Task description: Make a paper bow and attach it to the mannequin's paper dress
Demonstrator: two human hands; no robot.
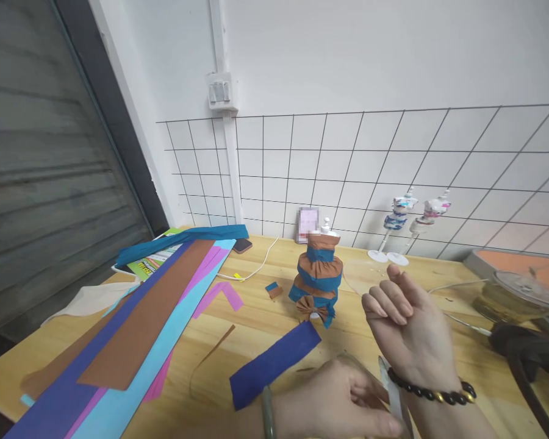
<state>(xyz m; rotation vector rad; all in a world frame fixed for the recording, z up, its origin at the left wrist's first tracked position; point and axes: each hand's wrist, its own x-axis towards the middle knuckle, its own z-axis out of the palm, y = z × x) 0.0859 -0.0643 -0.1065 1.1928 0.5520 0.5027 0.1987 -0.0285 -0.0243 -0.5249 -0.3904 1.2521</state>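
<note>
My left hand (333, 396), with a green bangle at the wrist, is low in front with curled fingers. Beside its fingertips is a pale narrow strip (388, 381); whether they grip it, I cannot tell. My right hand (414, 323), wearing dark beads, is raised, palm towards me, fingers folded in and nothing visible in them. Beyond the hands stands a small dress form (319, 268) wrapped in brown and teal paper bands, with a brown bow (308, 308) low on its front. A dark blue strip (274, 364) lies between the form and my left forearm.
Long brown, blue and pink strips (150, 317) cover the table's left side. Near the wall are a phone (242, 246) and two small white-based stands (396, 213). A clear spool (515, 296) and a black-handled tool (526, 347) occupy the right. White cables cross the tabletop.
</note>
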